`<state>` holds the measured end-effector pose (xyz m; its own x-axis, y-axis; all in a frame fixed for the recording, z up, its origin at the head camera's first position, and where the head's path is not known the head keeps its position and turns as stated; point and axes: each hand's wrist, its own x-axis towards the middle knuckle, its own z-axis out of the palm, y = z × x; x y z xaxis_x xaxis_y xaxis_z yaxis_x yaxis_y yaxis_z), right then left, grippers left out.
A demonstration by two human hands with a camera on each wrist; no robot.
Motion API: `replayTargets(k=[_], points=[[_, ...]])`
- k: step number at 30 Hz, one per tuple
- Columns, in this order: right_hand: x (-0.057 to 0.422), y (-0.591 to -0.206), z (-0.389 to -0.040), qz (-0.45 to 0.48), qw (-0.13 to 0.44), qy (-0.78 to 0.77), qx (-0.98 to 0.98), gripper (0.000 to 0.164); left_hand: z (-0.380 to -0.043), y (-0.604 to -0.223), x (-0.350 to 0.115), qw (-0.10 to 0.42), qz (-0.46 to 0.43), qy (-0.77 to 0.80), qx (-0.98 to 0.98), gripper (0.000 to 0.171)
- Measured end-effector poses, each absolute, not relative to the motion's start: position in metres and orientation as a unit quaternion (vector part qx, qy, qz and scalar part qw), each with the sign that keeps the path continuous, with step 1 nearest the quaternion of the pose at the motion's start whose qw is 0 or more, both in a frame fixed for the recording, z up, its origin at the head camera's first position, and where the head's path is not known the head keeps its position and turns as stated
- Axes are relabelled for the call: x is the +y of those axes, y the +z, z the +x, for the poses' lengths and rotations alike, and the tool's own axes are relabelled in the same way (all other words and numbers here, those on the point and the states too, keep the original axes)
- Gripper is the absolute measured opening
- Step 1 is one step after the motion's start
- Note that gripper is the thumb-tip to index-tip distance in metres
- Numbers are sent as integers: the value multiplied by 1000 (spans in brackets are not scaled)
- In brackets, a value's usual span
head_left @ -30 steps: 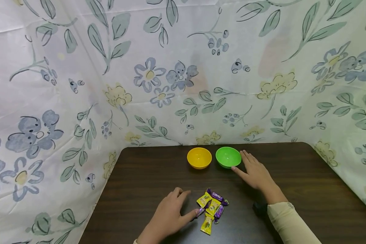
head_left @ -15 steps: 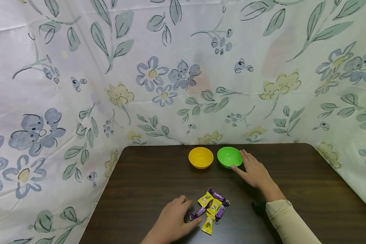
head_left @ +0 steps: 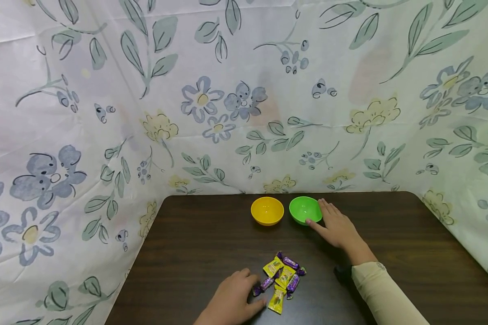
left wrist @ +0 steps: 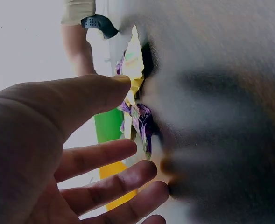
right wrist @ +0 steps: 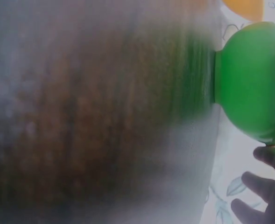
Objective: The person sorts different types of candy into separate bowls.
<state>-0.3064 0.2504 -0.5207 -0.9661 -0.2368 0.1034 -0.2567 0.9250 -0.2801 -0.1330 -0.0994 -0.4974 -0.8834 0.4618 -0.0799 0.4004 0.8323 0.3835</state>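
We saw the left hand (head_left: 233,293) low over the counter (head_left: 203,239), its thumb and fingers spread with a gap between them, holding nothing. The nearest purple sweet (head_left: 267,283) lay at that gap; we could not tell whether the fingers touched its wrapper. It was part of a loose pile, with two more purple sweets (head_left: 293,283) and three yellow sweets (head_left: 277,300) overlapping there.

The right hand (head_left: 340,230) was at the right side of the green bowl (head_left: 305,210), its fingers straight and its thumb set wide at the front rim. We saw the yellow bowl (head_left: 267,212) just left of the green one, apart from it, both upright near the back edge. A pale sleeve (head_left: 384,289) covered the right forearm, and a flowered cloth (head_left: 276,149) hung behind the counter.
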Motion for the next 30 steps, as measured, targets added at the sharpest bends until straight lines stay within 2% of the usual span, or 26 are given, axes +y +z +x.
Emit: replayTargets(k=[30], points=[[249,-517,-323,154,-2,147,-977,110,-137,-496,-89,85,243,166,952,33]])
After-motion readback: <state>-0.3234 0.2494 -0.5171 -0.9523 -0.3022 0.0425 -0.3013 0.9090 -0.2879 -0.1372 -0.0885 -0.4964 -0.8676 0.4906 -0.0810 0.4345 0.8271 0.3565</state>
